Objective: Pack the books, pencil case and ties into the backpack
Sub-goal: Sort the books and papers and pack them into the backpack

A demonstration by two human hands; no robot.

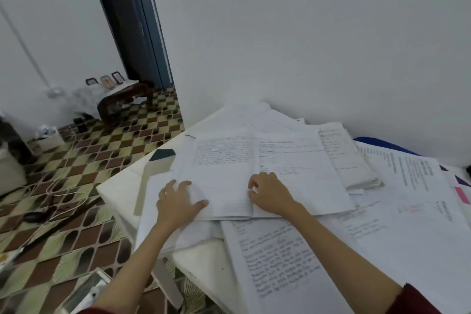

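Nearest the camera, a printed sheet [277, 257] is seen lying on the white table [204, 262], partly under an open notebook [254, 173] whose handwritten pages face up. The left hand [178, 201] is laid on the notebook's left page with fingers spread and fairly straight, pressing rather than gripping; the right hand [270, 194] rests on the right page near the spine with fingers curled, and whether a page edge is pinched cannot be told. The step in hand is judged to be the closing of this notebook so that it can be packed. It would best be done by folding one cover over along the spine while the other hand keeps the opposite page flat, so that no leaf is creased and the loose sheets beneath are not dragged along. Once shut, it should be lifted clear by the spine. Farther back, a stack of written pages [349, 158] lies just beside the notebook, with more printed papers [413, 186] to the right. No backpack, pencil case or ties can be made out; a blue edge [382, 145] shows by the wall, unidentified.
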